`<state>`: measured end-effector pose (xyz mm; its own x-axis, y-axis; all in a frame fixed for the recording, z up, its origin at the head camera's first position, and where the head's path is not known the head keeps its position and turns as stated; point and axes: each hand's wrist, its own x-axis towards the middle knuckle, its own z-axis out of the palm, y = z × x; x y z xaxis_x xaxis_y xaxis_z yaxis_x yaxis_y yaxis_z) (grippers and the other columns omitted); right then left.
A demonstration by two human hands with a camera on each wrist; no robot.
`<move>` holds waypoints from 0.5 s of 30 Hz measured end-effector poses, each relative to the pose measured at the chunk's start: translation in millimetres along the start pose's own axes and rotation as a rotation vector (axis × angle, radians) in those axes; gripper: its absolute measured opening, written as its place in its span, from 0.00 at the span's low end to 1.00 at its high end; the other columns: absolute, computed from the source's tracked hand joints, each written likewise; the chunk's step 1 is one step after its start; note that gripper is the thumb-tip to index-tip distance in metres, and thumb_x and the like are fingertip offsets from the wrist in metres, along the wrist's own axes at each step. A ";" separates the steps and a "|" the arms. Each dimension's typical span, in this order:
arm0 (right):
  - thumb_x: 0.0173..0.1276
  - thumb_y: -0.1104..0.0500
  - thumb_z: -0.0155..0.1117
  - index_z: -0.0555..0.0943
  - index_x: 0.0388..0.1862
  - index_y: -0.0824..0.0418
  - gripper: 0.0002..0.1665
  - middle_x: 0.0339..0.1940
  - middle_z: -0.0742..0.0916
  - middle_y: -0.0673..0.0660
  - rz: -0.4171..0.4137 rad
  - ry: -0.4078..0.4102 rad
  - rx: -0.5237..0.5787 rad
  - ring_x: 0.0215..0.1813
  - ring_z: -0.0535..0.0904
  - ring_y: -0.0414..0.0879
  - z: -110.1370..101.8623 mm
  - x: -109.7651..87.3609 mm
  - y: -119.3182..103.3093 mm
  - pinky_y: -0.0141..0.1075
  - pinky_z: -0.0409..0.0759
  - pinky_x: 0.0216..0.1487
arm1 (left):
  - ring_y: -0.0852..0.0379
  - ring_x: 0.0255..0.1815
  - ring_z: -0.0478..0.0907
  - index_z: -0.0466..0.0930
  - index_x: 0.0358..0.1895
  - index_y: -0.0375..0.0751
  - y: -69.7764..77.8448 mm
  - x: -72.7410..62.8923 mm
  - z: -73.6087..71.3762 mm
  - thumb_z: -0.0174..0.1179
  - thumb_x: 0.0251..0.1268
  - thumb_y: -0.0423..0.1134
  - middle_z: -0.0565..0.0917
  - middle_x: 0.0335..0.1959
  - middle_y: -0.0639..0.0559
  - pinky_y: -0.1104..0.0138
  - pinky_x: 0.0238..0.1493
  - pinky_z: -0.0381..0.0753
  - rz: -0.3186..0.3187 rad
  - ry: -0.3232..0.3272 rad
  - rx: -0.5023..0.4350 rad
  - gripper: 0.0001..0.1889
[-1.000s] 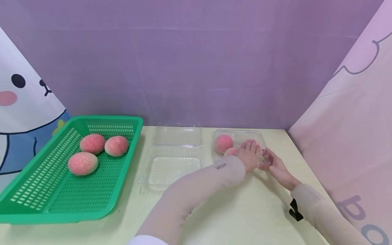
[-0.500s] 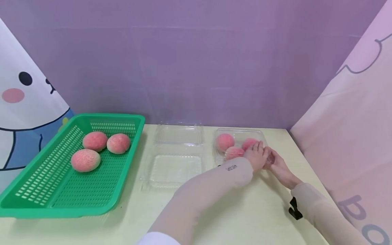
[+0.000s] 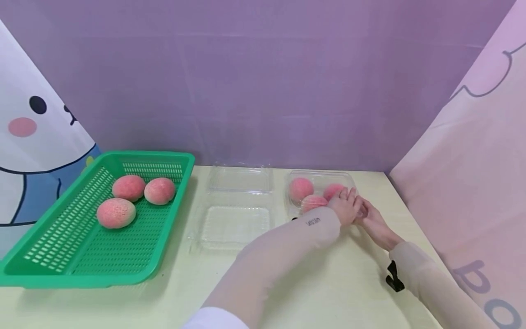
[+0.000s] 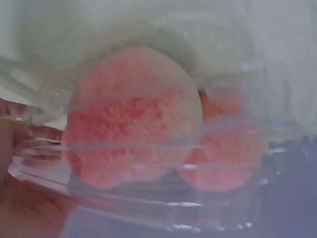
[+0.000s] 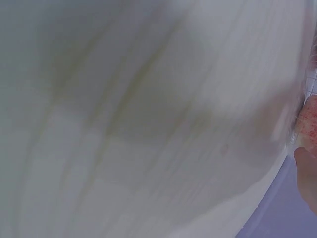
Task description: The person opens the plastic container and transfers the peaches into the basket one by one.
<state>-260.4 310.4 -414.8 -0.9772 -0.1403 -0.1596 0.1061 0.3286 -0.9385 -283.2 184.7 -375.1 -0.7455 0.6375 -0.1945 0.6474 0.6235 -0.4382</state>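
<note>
At the right of the table, a clear plastic clamshell container [image 3: 321,174] holds three pink peaches, such as the peach [image 3: 301,188] at its left. My left hand [image 3: 346,205] reaches across to the container's near right corner, its fingers extended over the edge. At the same corner, my right hand [image 3: 371,224] pinches the edge from the right side. The left wrist view shows a peach [image 4: 133,119] close up through the plastic, with a hand [image 4: 29,198] at the rim. A fingertip [image 5: 307,173] appears beside the container in the right wrist view.
A second clear clamshell container [image 3: 236,226] lies opened flat to the left of the filled one. Farther left stands a green plastic basket [image 3: 154,256] holding three more peaches [image 3: 116,213]. A purple backdrop [image 3: 263,82] rises behind the table [image 3: 328,292].
My left hand has slid right across the container from over the peaches to its right edge, uncovering the peach there. My right hand stays at that edge. The head view has shifted slightly.
</note>
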 end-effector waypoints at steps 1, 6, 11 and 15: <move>0.54 0.74 0.51 0.33 0.70 0.73 0.51 0.73 0.46 0.70 0.000 0.000 -0.007 0.73 0.41 0.63 -0.2 -0.1 -0.6 0.53 0.48 0.70 | 0.55 0.73 0.49 0.40 0.73 0.51 -1.4 0.2 -0.3 0.33 0.70 0.59 0.47 0.74 0.50 0.67 0.70 0.53 0.011 0.000 0.006 0.33; 0.55 0.73 0.52 0.36 0.71 0.73 0.50 0.72 0.48 0.70 -0.005 -0.008 -0.029 0.72 0.44 0.64 -0.3 -0.5 -2.3 0.53 0.51 0.69 | 0.55 0.72 0.52 0.43 0.73 0.51 -6.6 1.8 -2.5 0.33 0.69 0.61 0.50 0.73 0.50 0.70 0.67 0.61 0.059 0.008 0.048 0.34; 0.56 0.71 0.54 0.38 0.72 0.70 0.50 0.73 0.50 0.68 -0.007 -0.018 -0.062 0.72 0.48 0.63 -0.9 -0.7 -0.3 0.47 0.59 0.68 | 0.56 0.71 0.54 0.44 0.72 0.50 -7.7 5.3 -3.9 0.33 0.68 0.63 0.51 0.73 0.50 0.71 0.63 0.66 0.076 -0.008 0.056 0.35; 0.56 0.70 0.55 0.39 0.72 0.69 0.50 0.73 0.51 0.67 -0.011 -0.021 -0.064 0.72 0.50 0.62 -1.5 -0.5 0.7 0.37 0.66 0.65 | 0.55 0.71 0.53 0.43 0.72 0.49 -9.6 7.5 -6.5 0.34 0.67 0.63 0.50 0.73 0.49 0.70 0.63 0.66 0.096 -0.044 0.050 0.36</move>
<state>-260.1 312.1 -415.0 -0.9741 -0.1631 -0.1567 0.0832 0.3861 -0.9187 -294.0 186.4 -366.7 -0.6875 0.6718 -0.2756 0.7081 0.5364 -0.4592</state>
